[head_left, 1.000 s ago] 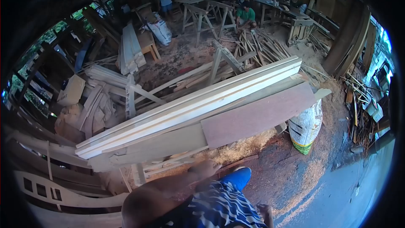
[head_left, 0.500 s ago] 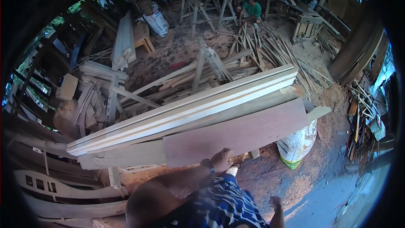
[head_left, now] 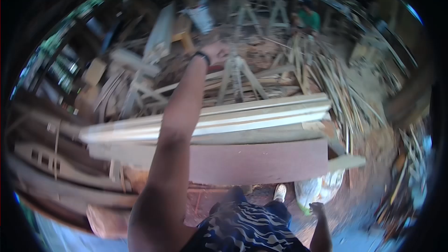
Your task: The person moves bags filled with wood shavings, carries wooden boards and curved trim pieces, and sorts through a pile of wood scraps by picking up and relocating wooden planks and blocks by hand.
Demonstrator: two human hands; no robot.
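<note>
My left hand (head_left: 216,52), with a dark band at the wrist, is stretched out over the stacked boards and blurred by motion; its fingers look apart and nothing shows in them. Below that arm lie long pale planks (head_left: 261,114) and a reddish-brown board (head_left: 261,162) across the stack. My right hand (head_left: 317,209) hangs low at the right, nearest to a white sack (head_left: 319,189), its fingers partly spread and holding nothing visible.
Wooden trestles (head_left: 240,77) stand beyond the planks, with scrap strips (head_left: 326,81) piled at the right. A person in green (head_left: 308,20) crouches at the back. Curved wooden pieces (head_left: 70,168) lie at the left.
My left hand has risen from beside the reddish board and reached forward past the planks. My right hand has come up beside the sack. The view has shifted, and the boards look more level.
</note>
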